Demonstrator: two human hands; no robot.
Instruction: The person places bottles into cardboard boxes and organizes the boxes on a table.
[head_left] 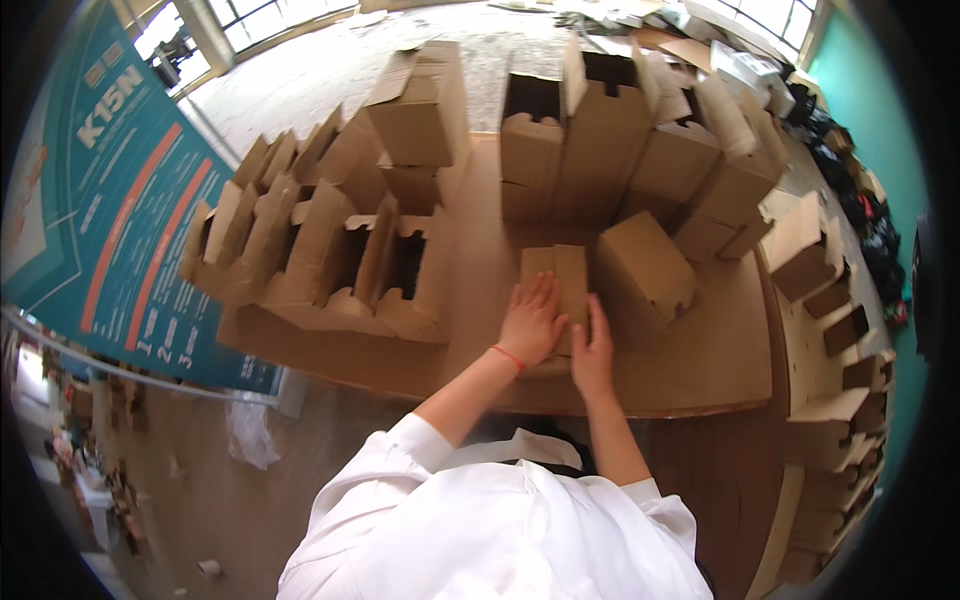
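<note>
A small brown cardboard box (pixel 572 268) lies on the cardboard-covered table in front of me. My left hand (pixel 533 318) rests flat on its top panel, fingers stretched out toward the far end. Against the box's right side, my right hand (pixel 594 352) has its fingers extended and thumb apart. Both hands touch the box without wrapping round it, and they cover much of its near part. Just to the right, a closed carton (pixel 648 265) sits tilted on the table.
Open-topped cartons (pixel 325 250) stand in rows at the left. Taller cartons (pixel 610 140) rise behind the small box. More boxes (pixel 840 340) are stacked beyond the table's right edge. A teal banner (pixel 130 210) stands at the far left, and black bags (pixel 870 240) line the right wall.
</note>
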